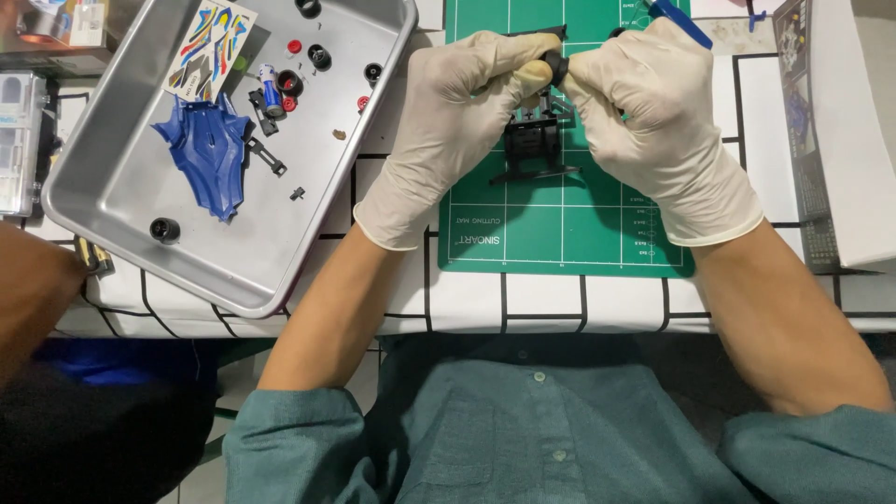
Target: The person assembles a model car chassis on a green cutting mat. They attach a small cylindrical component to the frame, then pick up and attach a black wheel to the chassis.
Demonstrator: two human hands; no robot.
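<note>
Both my hands wear pale latex gloves and meet above a green cutting mat [560, 233]. My left hand [453, 121] and my right hand [658, 107] together pinch a small black wheel [555, 65] on top of a black toy-car chassis [534, 140], which hangs between them over the mat. Fingers hide most of the wheel and the upper chassis. A blue tool handle [679, 21] pokes out behind my right hand.
At the left, a metal tray [121, 187] holds a blue car body shell [207, 149], a sticker sheet [210, 47], black wheels and small red and black parts. A clear plastic box [19, 140] stands far left. An open booklet [821, 140] lies at the right. Another person's arm [33, 289] shows lower left.
</note>
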